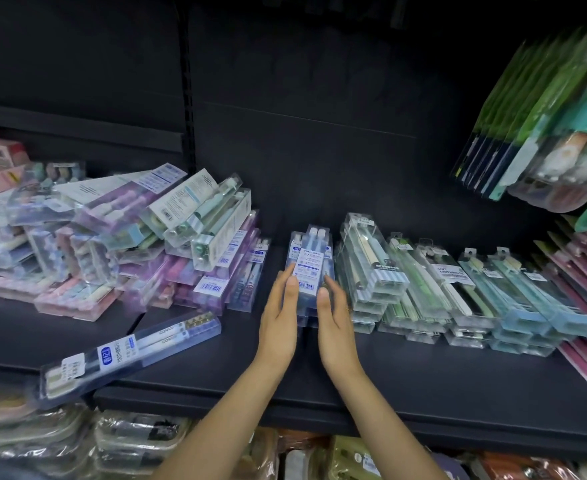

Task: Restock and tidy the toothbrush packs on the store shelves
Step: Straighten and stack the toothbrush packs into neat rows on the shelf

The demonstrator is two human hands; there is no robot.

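Flat palms press blue stack (pixel 308 271) from both sides: left hand (pixel 280 315), right hand (pixel 333 315). Risk: uneven squeeze tips slick packs onto green row (pixel 371 271).

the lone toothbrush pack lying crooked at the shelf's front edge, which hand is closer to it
Left. The left hand presses the blue stack from the side facing the crooked pack; the right hand is on the stack's far side.

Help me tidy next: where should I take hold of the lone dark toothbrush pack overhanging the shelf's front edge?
Probably grip the dark pack across its narrow width near the overhanging lower-left end, coming from the front. It lies flat and slanted, that end jutting past the shelf edge.
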